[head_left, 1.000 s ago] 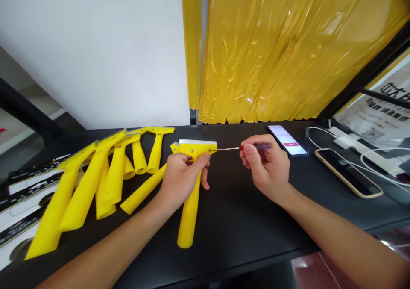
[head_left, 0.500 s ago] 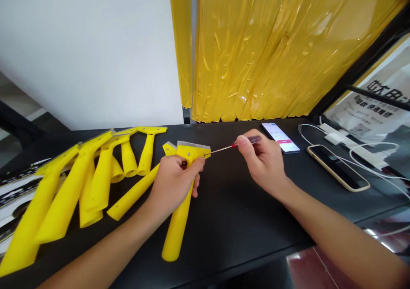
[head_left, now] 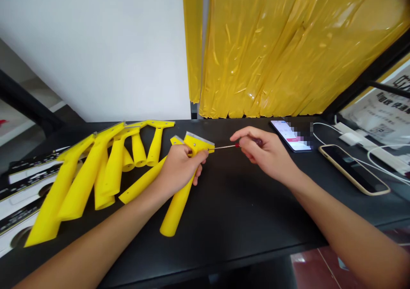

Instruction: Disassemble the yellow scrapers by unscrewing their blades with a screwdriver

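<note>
**Steel tip at the yellow head**

The left hand (head_left: pixel 181 165) is closed around the neck of a yellow plastic scraper (head_left: pixel 175 210), fingers curled about it, and lifts the head slightly off the desk (head_left: pixel 256 207). The scraper's metal blade (head_left: pixel 200 137) faces away from the person, and its handle slants down toward them. The right hand (head_left: pixel 265 154) pinches a slim screwdriver (head_left: pixel 226 146) between thumb and fingers, hiding most of its dark grip. A red collar shows at the base of the thin steel shaft, whose tip meets the right end of the scraper's head.

Just left of the held scraper, a second yellow scraper (head_left: pixel 141 186) lies beneath the left wrist. Further left lies a heap of yellow scrapers (head_left: pixel 83 186), beside black-and-white printed strips (head_left: pixel 25 190) whose writing is too small to read. Right of the held scraper are a phone (head_left: pixel 286 135) with a partly pixelated screen and a red button, then a gold-framed phone (head_left: pixel 352 169) with a dark screen, and white cables (head_left: pixel 333 128). Further right, a poster (head_left: pixel 381 118) carries Chinese print and a QR code, both too small to read. Behind the held scraper hangs yellow plastic sheeting (head_left: pixel 256 54), beside a white wall (head_left: pixel 96 45).
</note>
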`<state>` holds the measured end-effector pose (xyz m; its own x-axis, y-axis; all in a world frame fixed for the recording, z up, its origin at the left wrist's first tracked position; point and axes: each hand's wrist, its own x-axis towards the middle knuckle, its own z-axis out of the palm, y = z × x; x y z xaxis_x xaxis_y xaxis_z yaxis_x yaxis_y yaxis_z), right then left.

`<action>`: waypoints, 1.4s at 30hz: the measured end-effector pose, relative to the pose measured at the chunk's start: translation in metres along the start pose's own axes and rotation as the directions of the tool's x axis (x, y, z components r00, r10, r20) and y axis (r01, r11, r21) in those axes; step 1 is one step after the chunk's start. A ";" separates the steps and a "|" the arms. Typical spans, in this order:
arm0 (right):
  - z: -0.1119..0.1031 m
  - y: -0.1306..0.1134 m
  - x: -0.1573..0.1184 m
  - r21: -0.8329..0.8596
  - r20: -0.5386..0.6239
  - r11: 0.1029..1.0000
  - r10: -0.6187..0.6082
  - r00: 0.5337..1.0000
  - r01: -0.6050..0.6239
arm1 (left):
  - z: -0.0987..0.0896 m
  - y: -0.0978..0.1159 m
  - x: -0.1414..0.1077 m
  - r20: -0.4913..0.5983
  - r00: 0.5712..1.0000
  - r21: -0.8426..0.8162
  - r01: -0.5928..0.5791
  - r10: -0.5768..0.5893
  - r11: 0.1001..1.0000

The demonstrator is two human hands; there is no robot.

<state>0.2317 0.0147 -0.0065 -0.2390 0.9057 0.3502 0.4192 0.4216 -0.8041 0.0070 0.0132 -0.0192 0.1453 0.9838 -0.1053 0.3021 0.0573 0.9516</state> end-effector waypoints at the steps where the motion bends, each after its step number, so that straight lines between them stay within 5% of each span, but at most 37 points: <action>1: -0.001 0.001 0.001 -0.013 -0.005 1.000 0.027 1.000 -0.027 | -0.001 0.002 -0.001 -0.021 1.000 0.030 -0.012 0.012 0.999; 5: -0.008 0.003 0.004 -0.153 0.035 0.985 0.082 0.996 -0.076 | -0.006 0.009 -0.005 -0.110 0.992 0.142 -0.045 0.061 0.989; 10: -0.013 0.006 0.006 -0.136 0.149 0.988 0.088 0.985 -0.068 | -0.007 0.009 -0.005 -0.128 0.989 0.170 -0.049 0.071 0.984; 18: -0.011 0.006 0.004 -0.200 0.195 0.975 0.140 0.971 -0.100 | -0.007 0.009 -0.010 -0.159 0.974 0.252 -0.115 0.158 0.961; 22: -0.011 0.007 0.004 -0.240 0.171 0.970 0.067 0.983 -0.024 | -0.009 0.009 -0.009 -0.164 0.963 0.313 -0.154 0.213 0.937; 31: -0.005 0.013 0.001 -0.296 0.145 0.955 0.048 0.988 -0.003 | -0.007 0.000 0.001 -0.031 0.999 0.124 -0.032 0.036 0.992; 38: -0.008 0.009 0.001 -0.418 0.204 0.902 -0.019 0.979 0.104 | -0.009 -0.005 0.003 -0.017 1.000 0.087 -0.013 0.015 0.996; 42: -0.006 0.012 0.000 -0.386 0.241 0.921 0.047 0.969 0.051 | -0.009 -0.006 0.005 -0.019 0.999 0.075 -0.029 0.031 0.997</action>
<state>0.2421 0.0203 -0.0135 -0.4227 0.8870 0.1858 0.7121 0.4519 -0.5373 -0.0027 0.0195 -0.0229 0.1367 0.9881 -0.0705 0.3671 0.0156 0.9301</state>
